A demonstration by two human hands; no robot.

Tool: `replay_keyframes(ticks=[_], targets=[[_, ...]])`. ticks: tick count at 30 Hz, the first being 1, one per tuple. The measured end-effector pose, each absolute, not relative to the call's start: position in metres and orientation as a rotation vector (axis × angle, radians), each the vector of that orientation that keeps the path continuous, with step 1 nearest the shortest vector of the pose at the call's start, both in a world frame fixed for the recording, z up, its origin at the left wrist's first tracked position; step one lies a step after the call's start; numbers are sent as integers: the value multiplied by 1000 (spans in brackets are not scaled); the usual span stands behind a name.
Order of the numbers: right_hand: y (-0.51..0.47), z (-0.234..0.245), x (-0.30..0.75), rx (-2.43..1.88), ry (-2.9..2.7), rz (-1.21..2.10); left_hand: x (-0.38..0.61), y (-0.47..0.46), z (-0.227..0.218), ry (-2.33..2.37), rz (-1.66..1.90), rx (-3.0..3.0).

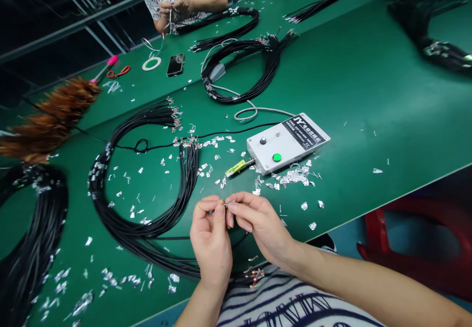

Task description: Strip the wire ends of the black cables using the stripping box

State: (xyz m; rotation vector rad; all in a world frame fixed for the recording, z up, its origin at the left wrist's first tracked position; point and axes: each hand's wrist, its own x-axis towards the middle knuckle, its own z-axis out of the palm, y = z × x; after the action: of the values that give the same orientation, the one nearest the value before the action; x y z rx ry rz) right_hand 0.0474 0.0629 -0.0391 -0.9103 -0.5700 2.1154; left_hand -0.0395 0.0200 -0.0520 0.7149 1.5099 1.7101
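Note:
Both hands meet fingertip to fingertip over the near edge of the green table. My left hand (211, 233) is closed in a pinch around the stripped end of a cable, where a bit of red wire shows. Against it, my right hand (260, 219) pinches the thin wire ends (225, 204) between thumb and forefinger. A bundle of black cables (147, 228) curves round to the left and passes beneath my hands, with bared ends by my shirt. Just beyond my hands is a white box (287, 142) with a knob, a green button and a yellow-green tip (238, 168).
Silvery foil scraps (297, 175) lie scattered over the table (368, 105). Farther back are a coiled cable bundle (239, 96), a phone (175, 65), a tape roll (151, 64), red scissors (118, 72) and a brown duster (55, 115). A person (180, 2) works opposite. A red stool (376, 233) stands at right.

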Motion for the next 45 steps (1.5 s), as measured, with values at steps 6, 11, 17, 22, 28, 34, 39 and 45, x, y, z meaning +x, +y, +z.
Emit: replay_keyframes(ticks=[6, 11, 17, 22, 28, 34, 39, 45], targets=[[68, -43, 57, -1020, -579, 2040, -40, 25, -47, 1476, 1761, 743], [72, -47, 68, -1076, -707, 1927, -43, 33, -35, 1358, 1767, 665], [72, -41, 58, -893, -898, 1973, -44, 31, -39, 1388, 1692, 666], [71, -47, 54, -890, -860, 2031, -46, 28, -38, 1360, 1609, 683], [66, -53, 58, -932, -779, 2042, -52, 32, -35, 1378, 1368, 921], [67, -52, 62, -909, -871, 2009, -49, 35, -34, 1371, 1500, 717], [68, -49, 62, -837, -978, 1850, -42, 30, -37, 1455, 1556, 706], [71, -61, 66, -964, -1321, 1506, -39, 24, -42, 1691, 1564, 990]])
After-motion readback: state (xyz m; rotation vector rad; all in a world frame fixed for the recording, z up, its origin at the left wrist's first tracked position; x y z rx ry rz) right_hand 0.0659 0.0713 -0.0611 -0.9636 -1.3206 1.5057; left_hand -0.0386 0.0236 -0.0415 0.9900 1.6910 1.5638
